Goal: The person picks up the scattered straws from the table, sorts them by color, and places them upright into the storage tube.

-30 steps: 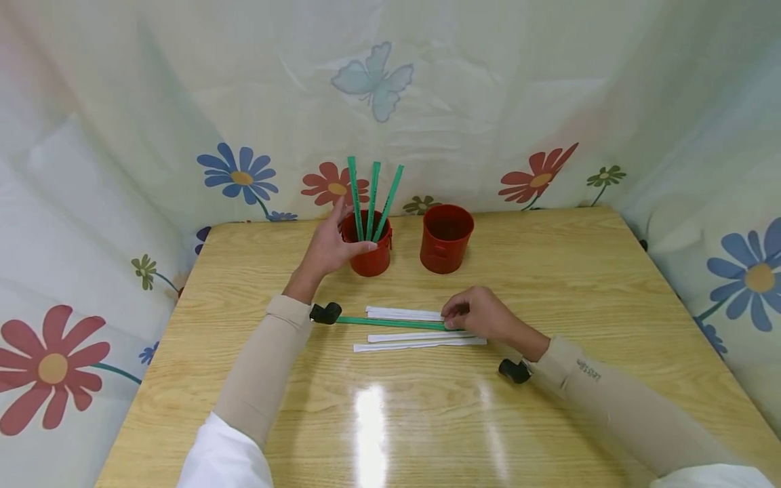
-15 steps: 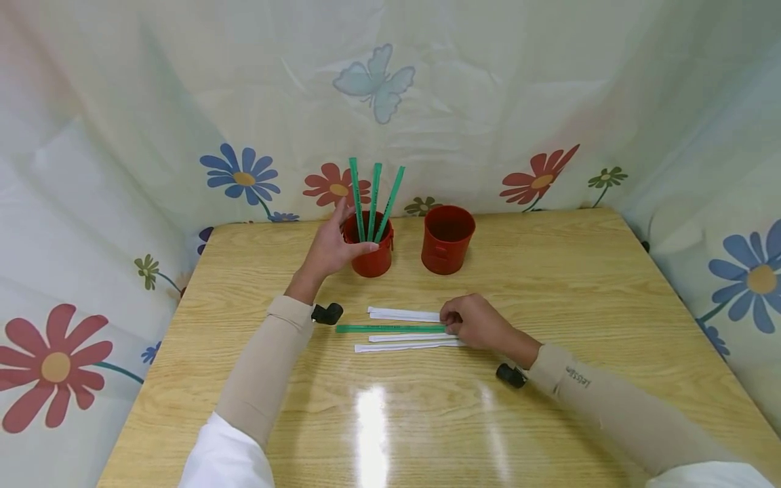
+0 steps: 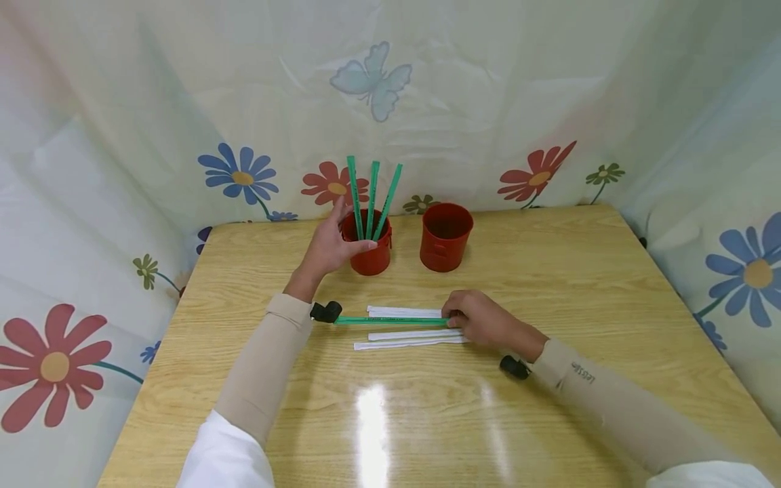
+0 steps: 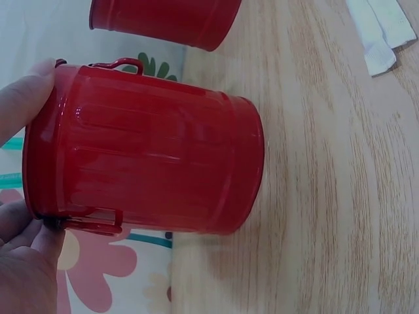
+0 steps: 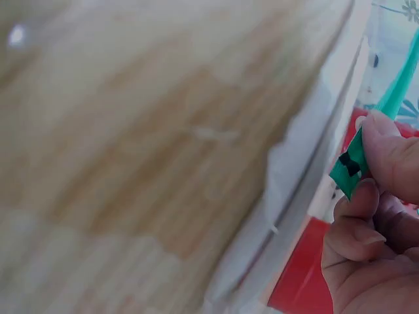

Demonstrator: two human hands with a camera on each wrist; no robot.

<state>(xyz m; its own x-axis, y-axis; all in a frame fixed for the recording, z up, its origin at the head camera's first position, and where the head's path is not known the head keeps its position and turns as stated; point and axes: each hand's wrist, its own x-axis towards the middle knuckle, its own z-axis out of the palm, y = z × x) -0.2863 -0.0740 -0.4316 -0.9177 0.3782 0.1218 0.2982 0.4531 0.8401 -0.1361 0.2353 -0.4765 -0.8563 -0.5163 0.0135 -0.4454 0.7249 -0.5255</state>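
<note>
My left hand [image 3: 329, 245] grips the rim of the left red bucket [image 3: 373, 261], thumb on the near side and fingers round the far left. In the left wrist view the same bucket [image 4: 150, 150] shows its small wire handles. Several green paper-wrapped straws [image 3: 371, 196] stand upright in it, fanned apart. My right hand [image 3: 485, 317] pinches one end of another green straw [image 3: 390, 320] between thumb and fingers. That straw lies level, pointing left, close over the white straws. The right wrist view shows its green tip [image 5: 347, 167] poking out from the thumb and finger.
To the right of the left bucket is a second red bucket [image 3: 447, 247], with no straws showing above its rim. Several white-wrapped straws [image 3: 409, 343] lie side by side on the wooden table [image 3: 427, 420]. A flowered curtain [image 3: 518, 81] hangs behind.
My right hand has drawn the green straw slightly toward me, then back away from me, over the upper white straws. My left hand has kept its place on the bucket.
</note>
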